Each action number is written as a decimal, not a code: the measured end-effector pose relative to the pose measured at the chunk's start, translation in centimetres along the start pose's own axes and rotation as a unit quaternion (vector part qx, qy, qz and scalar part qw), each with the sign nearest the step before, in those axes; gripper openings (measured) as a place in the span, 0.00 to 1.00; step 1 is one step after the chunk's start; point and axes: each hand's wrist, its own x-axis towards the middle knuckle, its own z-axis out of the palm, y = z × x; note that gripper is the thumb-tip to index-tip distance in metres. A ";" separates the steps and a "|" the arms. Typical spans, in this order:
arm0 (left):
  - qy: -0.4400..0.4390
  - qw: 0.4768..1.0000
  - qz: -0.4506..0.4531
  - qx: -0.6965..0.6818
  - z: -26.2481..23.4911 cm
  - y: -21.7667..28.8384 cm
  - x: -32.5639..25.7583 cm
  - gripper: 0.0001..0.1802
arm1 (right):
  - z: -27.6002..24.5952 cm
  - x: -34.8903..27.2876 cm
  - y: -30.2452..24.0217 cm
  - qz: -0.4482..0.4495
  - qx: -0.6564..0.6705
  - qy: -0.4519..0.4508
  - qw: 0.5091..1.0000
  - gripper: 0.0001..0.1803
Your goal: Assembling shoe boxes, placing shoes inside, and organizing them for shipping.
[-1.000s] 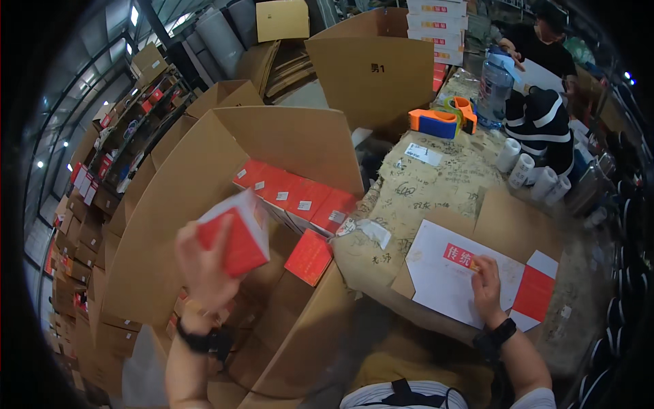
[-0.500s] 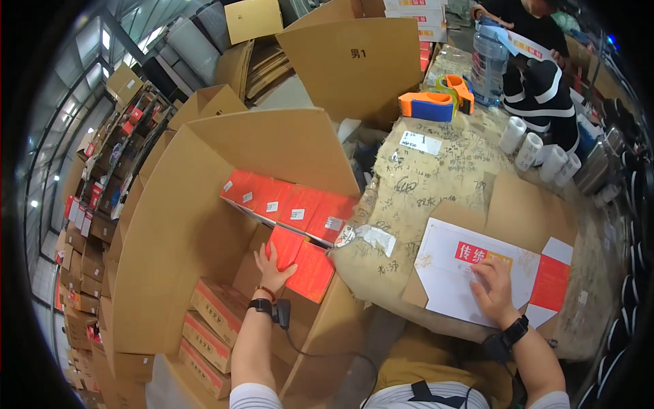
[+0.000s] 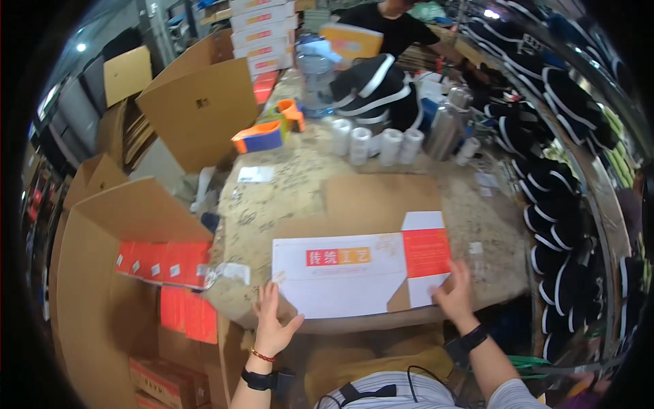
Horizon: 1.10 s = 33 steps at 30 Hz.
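Observation:
A flattened carton (image 3: 340, 286), white outside with a red end panel and brown inner flaps, lies on the worktable (image 3: 266, 204) in front of me. My left hand (image 3: 274, 322) is at its near left corner, with thumb and fingers spread and nothing held. At the near right end, my right hand (image 3: 455, 293) is by the small white flap beside the red panel. Its thumb and fingers are apart along the flap's edge; whether they touch it is hard to tell. Left of the table stands a large open cardboard box (image 3: 88, 293) with red boxes (image 3: 167, 262) inside.
At the table's far side are orange-and-blue tape dispensers (image 3: 260, 138), white rolls (image 3: 360, 146), a steel flask (image 3: 449, 123), a plastic water jug (image 3: 315, 82) and black-and-white shoes (image 3: 381, 92). More shoes fill a rack (image 3: 558, 273) at right. A co-worker (image 3: 395, 27) handles a carton opposite.
My left hand has left the red boxes in the cardboard box and come to the carton's left corner. My right hand has moved from the carton's middle to its right end. The view has swung right.

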 end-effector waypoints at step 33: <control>0.065 0.994 0.066 0.060 -1.2 13.2 13.4 0.61 | -0.4 15.1 -11.5 -0.206 0.150 -0.194 0.947 0.08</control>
